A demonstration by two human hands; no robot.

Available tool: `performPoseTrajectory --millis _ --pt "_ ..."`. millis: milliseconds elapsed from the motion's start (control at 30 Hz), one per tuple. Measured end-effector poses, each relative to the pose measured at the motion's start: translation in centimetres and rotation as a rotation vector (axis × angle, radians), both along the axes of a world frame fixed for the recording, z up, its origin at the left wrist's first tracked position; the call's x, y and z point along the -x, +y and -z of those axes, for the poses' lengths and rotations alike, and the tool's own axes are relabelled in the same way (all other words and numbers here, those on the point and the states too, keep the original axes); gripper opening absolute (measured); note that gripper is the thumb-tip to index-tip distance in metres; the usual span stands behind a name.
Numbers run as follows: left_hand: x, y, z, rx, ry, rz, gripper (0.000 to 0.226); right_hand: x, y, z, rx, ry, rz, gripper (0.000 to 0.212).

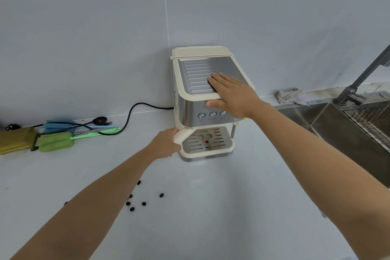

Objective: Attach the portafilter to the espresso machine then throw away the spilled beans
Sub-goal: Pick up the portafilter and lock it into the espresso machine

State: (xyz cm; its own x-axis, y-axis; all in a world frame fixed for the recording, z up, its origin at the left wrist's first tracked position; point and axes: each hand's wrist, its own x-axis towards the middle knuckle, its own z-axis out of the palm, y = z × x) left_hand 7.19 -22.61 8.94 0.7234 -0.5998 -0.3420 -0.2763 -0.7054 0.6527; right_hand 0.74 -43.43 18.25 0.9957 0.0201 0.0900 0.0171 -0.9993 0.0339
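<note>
A cream and steel espresso machine [190,110] stands against the tiled wall. My left hand [164,143] grips the cream handle of the portafilter [184,134], which points out to the left from under the machine's front; its basket end is hidden beneath the machine's head. My right hand [232,95] lies flat on the machine's steel top, thumb over the front edge above the buttons. Several dark coffee beans [135,202] lie scattered on the white counter near my left forearm.
Green and blue bottle brushes [63,139], a dark spoon [101,120] and the machine's black cord [130,116] lie at the left by the wall. A steel sink [329,120] with a faucet [358,82] is at the right, a crumpled cloth [291,96] behind it.
</note>
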Motion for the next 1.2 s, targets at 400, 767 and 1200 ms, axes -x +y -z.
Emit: performPoseTrajectory --millis 400,767,1200 --pt "3.3 -1.6 1.1 0.028 -0.073 -0.114 0.049 -0.1 0.0 -0.1 -0.006 -0.012 -0.02 0.071" --pt "8.0 -5.2 1.9 0.057 -0.058 -0.33 0.041 -0.2 0.1 0.0 0.002 -0.004 0.001 0.071" --pt "10.8 -7.8 1.6 0.019 -0.119 -0.47 0.038 -0.3 0.2 0.0 0.026 -0.023 -0.025 0.067"
